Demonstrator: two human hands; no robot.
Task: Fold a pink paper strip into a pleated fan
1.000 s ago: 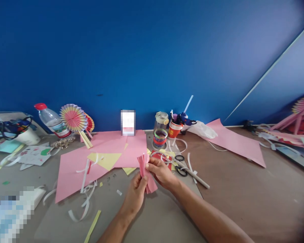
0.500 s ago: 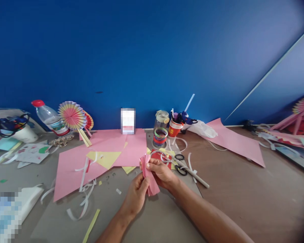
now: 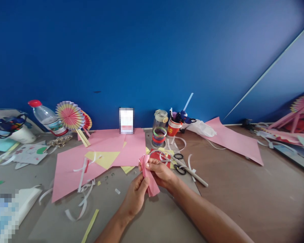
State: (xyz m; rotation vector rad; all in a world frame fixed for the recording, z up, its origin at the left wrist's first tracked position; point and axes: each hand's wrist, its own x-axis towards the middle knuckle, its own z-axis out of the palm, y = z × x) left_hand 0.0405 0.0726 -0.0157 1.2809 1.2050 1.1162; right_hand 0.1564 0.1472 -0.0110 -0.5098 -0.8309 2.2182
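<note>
A narrow stack of pleated pink paper (image 3: 152,185) is held up between both hands above the grey table. My left hand (image 3: 138,189) grips it around the middle, thumb on the front face. Higher up, my right hand (image 3: 160,170) pinches it near the top edge, thumb lying over the folds. The lower end fans out slightly. Behind my right hand lie black-handled scissors (image 3: 179,168) and a grey stick (image 3: 199,179). Large pink sheets (image 3: 73,175) are spread behind and left of the hands, with a yellow paper piece (image 3: 107,159) on top.
Along the blue wall stand a red-capped bottle (image 3: 47,116), a finished paper fan (image 3: 70,115), a clear jar (image 3: 160,117), tape rolls (image 3: 159,136) and a red cup of tools (image 3: 174,127). White strips (image 3: 84,202) curl at left. Another pink sheet (image 3: 240,143) lies right.
The whole view has shifted slightly, with the tabletop things a little further left. Both hands keep the same hold on the pleated paper.
</note>
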